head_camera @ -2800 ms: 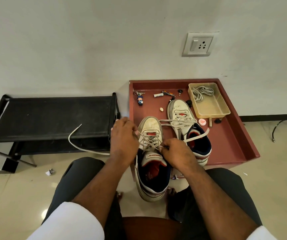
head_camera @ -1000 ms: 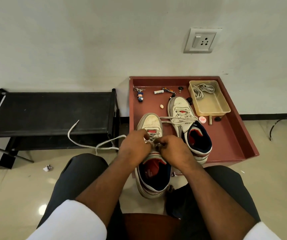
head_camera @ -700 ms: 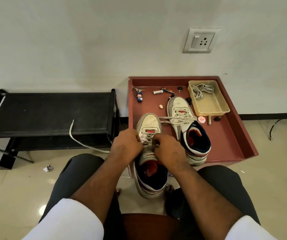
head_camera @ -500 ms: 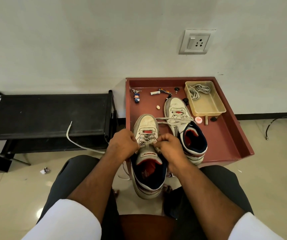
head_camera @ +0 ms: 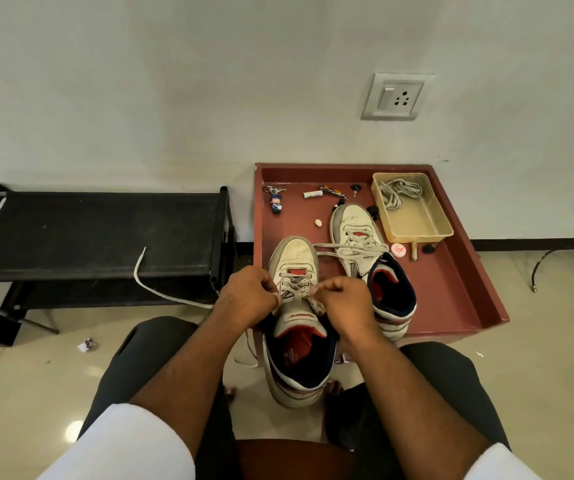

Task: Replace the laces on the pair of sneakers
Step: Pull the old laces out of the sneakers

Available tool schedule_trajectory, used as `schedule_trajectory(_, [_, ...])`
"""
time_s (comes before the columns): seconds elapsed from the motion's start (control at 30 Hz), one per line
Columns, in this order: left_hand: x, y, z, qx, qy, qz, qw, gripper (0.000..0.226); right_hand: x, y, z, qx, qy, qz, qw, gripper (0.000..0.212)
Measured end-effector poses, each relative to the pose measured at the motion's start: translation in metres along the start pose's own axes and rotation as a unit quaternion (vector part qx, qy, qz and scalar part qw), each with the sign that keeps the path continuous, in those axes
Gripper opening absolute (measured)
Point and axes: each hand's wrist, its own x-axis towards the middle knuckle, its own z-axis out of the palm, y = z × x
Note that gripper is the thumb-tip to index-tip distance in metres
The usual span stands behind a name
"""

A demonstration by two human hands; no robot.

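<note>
A white sneaker [head_camera: 296, 258] with a navy and red lining hangs over the front edge of the red tray [head_camera: 458, 292], its heel between my knees. My left hand [head_camera: 247, 296] pinches its grey lace [head_camera: 296, 284] at the left eyelets. My right hand [head_camera: 344, 303] pinches the same lace at the right eyelets. One long lace end [head_camera: 160, 292] trails left to the black rack. The second sneaker [head_camera: 358, 233] lies in the tray, loosely laced.
A black shoe rack [head_camera: 98, 230] stands on the left. At the tray's back right a yellow tub [head_camera: 417, 223] holds coiled laces [head_camera: 398, 194]. A keychain figure [head_camera: 276, 202], keys and small bits lie along the tray's back. A wall socket [head_camera: 396, 97] is above.
Both hands pulled back from a wide spread to the tongue and now pinch the lace close together at the eyelets. The loose end on the left has been drawn in shorter.
</note>
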Motion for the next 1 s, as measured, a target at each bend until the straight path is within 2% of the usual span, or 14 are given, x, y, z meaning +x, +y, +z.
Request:
schedule_trajectory(0.07, [-0.001, 0.001, 0.000, -0.001, 0.003, 0.001, 1.000, 0.009, -0.001, -0.003, -0.010, 0.134, 0.016, 0.073, 0.988, 0.016])
schedule_trajectory(0.13, [0.000, 0.000, 0.001, 0.001, 0.008, 0.004, 1.000, 0.009, 0.003, -0.002, -0.011, 0.139, 0.019, 0.061, 0.988, 0.015])
schedule_trajectory(0.2, [0.000, -0.001, 0.001, 0.002, 0.008, 0.003, 1.000, 0.009, 0.003, -0.001, -0.006, 0.020, -0.009, -0.039, 0.999, 0.012])
schedule_trajectory(0.23, [0.000, -0.002, 0.001, 0.001, 0.006, 0.002, 1.000, 0.010, 0.003, 0.001, -0.002, -0.067, -0.033, -0.099, 0.992, 0.027])
schedule_trajectory(0.3, [0.002, -0.003, 0.002, 0.002, 0.003, 0.001, 1.000, 0.011, 0.001, 0.001, 0.000, -0.266, -0.081, -0.174, 0.945, 0.049])
schedule_trajectory(0.43, [0.003, -0.003, 0.002, 0.001, 0.001, 0.004, 1.000, 0.011, -0.003, -0.006, -0.001, -0.473, -0.061, -0.210, 0.854, 0.028])
schedule_trajectory(0.5, [0.004, -0.003, 0.001, 0.001, -0.001, 0.005, 1.000, 0.010, -0.004, -0.005, -0.001, -0.371, -0.036, -0.204, 0.905, 0.016])
schedule_trajectory(0.57, [0.005, -0.004, 0.001, -0.004, -0.006, 0.006, 1.000, 0.009, -0.006, -0.013, -0.005, -0.078, -0.006, -0.086, 0.993, 0.007])
schedule_trajectory(0.63, [0.005, -0.006, 0.001, -0.007, -0.005, 0.010, 1.000, 0.008, -0.004, -0.017, -0.014, 0.193, 0.029, 0.005, 0.981, 0.013])
schedule_trajectory(0.7, [0.005, -0.006, 0.002, -0.009, -0.003, 0.011, 1.000, 0.007, -0.003, -0.017, -0.020, 0.235, 0.049, -0.002, 0.971, 0.015])
schedule_trajectory(0.8, [0.006, -0.005, 0.002, 0.004, -0.005, 0.012, 1.000, 0.009, -0.007, -0.011, -0.015, 0.007, 0.014, -0.109, 0.994, 0.040])
schedule_trajectory(0.83, [0.006, -0.005, 0.002, 0.003, -0.004, 0.011, 1.000, 0.009, -0.007, -0.006, -0.010, -0.135, -0.017, -0.163, 0.977, 0.049])
schedule_trajectory(0.9, [0.006, -0.005, 0.002, 0.007, -0.006, 0.014, 1.000, 0.009, -0.007, -0.002, -0.001, -0.371, -0.048, -0.234, 0.897, 0.040])
schedule_trajectory(1.0, [0.006, -0.007, 0.002, 0.001, -0.014, 0.016, 1.000, 0.007, -0.009, -0.007, 0.002, -0.451, -0.029, -0.236, 0.860, 0.024])
